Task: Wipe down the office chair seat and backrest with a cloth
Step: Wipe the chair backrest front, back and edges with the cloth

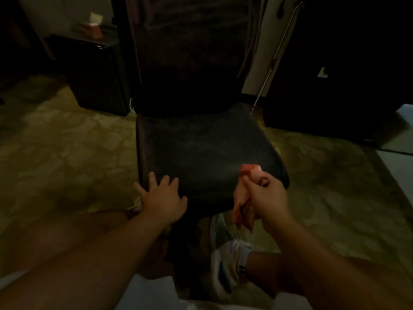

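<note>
A dark, worn chair seat fills the middle of the dim view, with its dark backrest rising behind it. My left hand rests flat with spread fingers on the seat's front left corner. My right hand hovers over the front right edge and grips a pinkish-orange cloth. The cloth bunches above my fingers and hangs down below my palm.
Patterned olive carpet surrounds the chair. A black cabinet with a tissue box on top stands at the left. Dark furniture and a thin metal rod are at the right. My sneaker sits below the seat.
</note>
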